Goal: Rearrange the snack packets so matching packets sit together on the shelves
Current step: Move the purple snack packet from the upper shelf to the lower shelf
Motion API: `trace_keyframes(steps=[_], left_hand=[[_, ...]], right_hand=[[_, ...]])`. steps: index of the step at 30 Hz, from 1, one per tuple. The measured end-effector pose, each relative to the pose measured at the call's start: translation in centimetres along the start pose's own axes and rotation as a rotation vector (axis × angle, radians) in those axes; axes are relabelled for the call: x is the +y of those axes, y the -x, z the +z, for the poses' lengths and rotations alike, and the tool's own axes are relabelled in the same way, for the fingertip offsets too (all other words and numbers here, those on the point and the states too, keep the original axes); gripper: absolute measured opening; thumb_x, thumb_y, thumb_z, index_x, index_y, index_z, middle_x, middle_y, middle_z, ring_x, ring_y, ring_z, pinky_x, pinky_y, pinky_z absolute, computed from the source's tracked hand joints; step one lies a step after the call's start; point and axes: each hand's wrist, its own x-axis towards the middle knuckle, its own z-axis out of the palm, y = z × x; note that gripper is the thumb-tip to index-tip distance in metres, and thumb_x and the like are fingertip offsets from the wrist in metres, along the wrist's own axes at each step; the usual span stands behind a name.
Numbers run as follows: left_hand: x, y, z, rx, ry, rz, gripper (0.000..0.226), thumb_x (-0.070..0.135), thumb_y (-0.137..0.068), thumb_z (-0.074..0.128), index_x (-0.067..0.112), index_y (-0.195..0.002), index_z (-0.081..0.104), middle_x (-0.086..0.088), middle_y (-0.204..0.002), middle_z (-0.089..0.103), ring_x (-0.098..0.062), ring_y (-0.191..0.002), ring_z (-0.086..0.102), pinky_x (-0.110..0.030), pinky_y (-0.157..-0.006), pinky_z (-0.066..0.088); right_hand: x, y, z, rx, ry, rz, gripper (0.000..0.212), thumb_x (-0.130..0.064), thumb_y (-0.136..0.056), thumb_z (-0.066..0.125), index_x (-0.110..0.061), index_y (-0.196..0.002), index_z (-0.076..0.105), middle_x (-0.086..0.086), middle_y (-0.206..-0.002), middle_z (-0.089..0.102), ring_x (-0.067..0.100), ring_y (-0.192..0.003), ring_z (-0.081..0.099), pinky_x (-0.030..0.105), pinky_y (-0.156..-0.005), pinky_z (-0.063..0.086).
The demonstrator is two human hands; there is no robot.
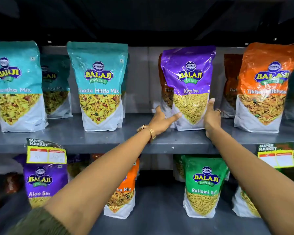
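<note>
A purple Aloo Sev packet [188, 78] stands upright on the upper shelf [75, 138], in front of an orange packet [165, 92]. My left hand [161, 121] grips its lower left edge and my right hand [211, 116] presses its lower right side. Teal Khatta Mitha Mix packets [98, 85] stand to the left, with another teal packet [15, 85] at the far left. An orange Tikha Mitha Mix packet [263, 87] stands to the right. On the lower shelf are a second purple Aloo Sev packet [44, 182], an orange packet [124, 197] and a green Ratlami Sev packet [205, 185].
Price tags hang from the upper shelf's front edge at left [46, 153] and right [277, 156]. More packets stand behind the front rows. A gap lies on the upper shelf between the teal packets and the purple one. A dark shelf overhangs above.
</note>
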Motion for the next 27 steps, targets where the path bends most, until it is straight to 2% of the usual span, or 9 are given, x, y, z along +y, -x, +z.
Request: trace_keyframes(steps=[3, 7, 10, 13, 15, 17, 21, 24, 27], left_hand=[[0.7, -0.7, 0.5, -0.033, 0.063, -0.007, 0.107, 0.054, -0.078, 0.067, 0.008, -0.148, 0.001, -0.011, -0.155, 0.03, -0.026, -0.139, 0.036, -0.025, -0.109, 0.027], [-2.2, -4.0, 1.5, -0.06, 0.054, 0.072, 0.122, 0.082, -0.041, 0.07, 0.017, -0.138, 0.035, -0.005, -0.142, 0.053, -0.022, -0.128, 0.052, -0.044, -0.112, 0.04], [-1.9, -3.4, 0.9, -0.057, 0.057, 0.095, 0.105, 0.073, -0.049, 0.074, 0.016, -0.132, 0.045, -0.006, -0.136, 0.057, -0.023, -0.124, 0.055, -0.044, -0.11, 0.042], [-1.3, -2.4, 0.3, -0.078, 0.035, 0.083, 0.083, 0.056, -0.064, 0.074, 0.014, -0.13, 0.048, -0.007, -0.134, 0.059, -0.024, -0.122, 0.056, -0.045, -0.109, 0.042], [-1.3, -2.0, -0.1, -0.098, 0.063, 0.06, 0.087, 0.058, -0.06, 0.077, 0.015, -0.13, 0.048, -0.007, -0.133, 0.06, -0.025, -0.122, 0.057, -0.046, -0.108, 0.043], [-1.0, -1.4, -0.8, -0.128, 0.104, 0.033, 0.079, 0.044, -0.067, 0.08, 0.011, -0.131, 0.046, -0.011, -0.134, 0.059, -0.028, -0.122, 0.057, -0.048, -0.106, 0.045], [0.3, 1.3, -2.4, -0.189, 0.136, 0.002, 0.056, 0.012, -0.084, 0.069, 0.003, -0.133, 0.042, -0.017, -0.136, 0.057, -0.029, -0.12, 0.057, -0.048, -0.104, 0.047], [0.5, 3.9, -3.6, -0.189, 0.13, 0.018, 0.052, 0.008, -0.086, 0.066, -0.003, -0.13, 0.041, -0.028, -0.133, 0.056, -0.032, -0.11, 0.059, -0.054, -0.105, 0.044], [0.8, 7.3, -4.7, -0.171, 0.136, 0.041, 0.048, 0.01, -0.085, 0.067, 0.0, -0.127, 0.045, -0.02, -0.129, 0.061, -0.032, -0.117, 0.06, -0.05, -0.106, 0.045]], right_hand=[[0.1, -0.5, 0.6, -0.105, 0.003, 0.004, 0.089, -0.072, -0.084, 0.023, -0.006, -0.142, 0.035, 0.016, -0.151, 0.039, 0.032, -0.139, 0.037, 0.039, -0.114, 0.029], [1.2, -1.8, 0.9, -0.191, 0.02, -0.039, 0.093, -0.078, -0.075, 0.027, -0.009, -0.135, 0.048, 0.013, -0.144, 0.049, 0.032, -0.132, 0.045, 0.046, -0.111, 0.034], [0.8, -1.4, 0.4, -0.201, -0.003, -0.032, 0.077, -0.069, -0.083, 0.036, -0.007, -0.126, 0.055, 0.014, -0.129, 0.058, 0.028, -0.115, 0.053, 0.037, -0.097, 0.042], [0.8, -0.7, 0.0, -0.233, -0.044, -0.061, 0.054, -0.065, -0.083, 0.045, -0.014, -0.092, 0.064, 0.003, -0.092, 0.063, 0.023, -0.09, 0.053, 0.03, -0.069, 0.043], [1.1, -0.1, -0.3, -0.274, -0.097, -0.07, 0.054, -0.062, -0.081, 0.054, -0.011, -0.088, 0.066, 0.007, -0.098, 0.072, 0.026, -0.094, 0.064, 0.033, -0.077, 0.053], [1.1, 0.4, -0.6, -0.301, -0.125, -0.066, 0.073, -0.071, -0.068, 0.061, -0.002, -0.094, 0.068, 0.018, -0.106, 0.073, 0.03, -0.1, 0.069, 0.044, -0.09, 0.056], [0.5, 3.2, -1.6, -0.362, -0.106, -0.137, 0.054, -0.064, -0.071, 0.064, -0.01, -0.077, 0.068, 0.018, -0.082, 0.073, 0.023, -0.07, 0.065, 0.042, -0.07, 0.056], [0.0, 6.1, -2.7, -0.398, -0.134, -0.194, 0.072, -0.068, -0.064, 0.067, -0.005, -0.098, 0.069, 0.029, -0.108, 0.069, 0.044, -0.099, 0.066, 0.054, -0.092, 0.053], [-0.4, 9.3, -4.1, -0.408, -0.123, -0.262, 0.075, -0.068, -0.064, 0.067, -0.003, -0.101, 0.066, 0.028, -0.107, 0.069, 0.028, -0.09, 0.068, 0.053, -0.092, 0.051]])
